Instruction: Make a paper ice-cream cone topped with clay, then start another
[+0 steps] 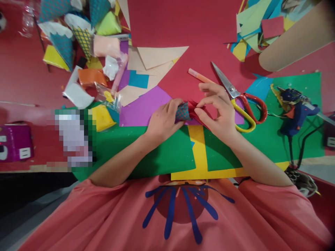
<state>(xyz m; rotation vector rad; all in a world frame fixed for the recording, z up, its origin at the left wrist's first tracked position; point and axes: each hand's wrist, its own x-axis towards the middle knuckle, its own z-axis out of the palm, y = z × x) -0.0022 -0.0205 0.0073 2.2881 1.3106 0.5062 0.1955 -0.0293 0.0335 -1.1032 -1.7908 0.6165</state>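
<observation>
My left hand [164, 120] is wrapped round a small blue-patterned paper cone [182, 112], whose narrow end is hidden by the fingers. Red paper [193, 108] sticks out of the cone's right end. At that red paper is my right hand [218, 113], thumb and forefinger curved close to its edge; whether they pinch it is too small to tell. Behind the right hand lie scissors [231, 89] with red and yellow handles, blades apart, and an orange marker [200, 76].
Finished-looking patterned cones [61, 43] and clay packets [92, 77] lie at the upper left. A blue glue gun [298, 118] with its cord rests on green paper [311, 83] at the right. A cardboard tube [295, 40] and paper scraps [251, 26] are at the upper right.
</observation>
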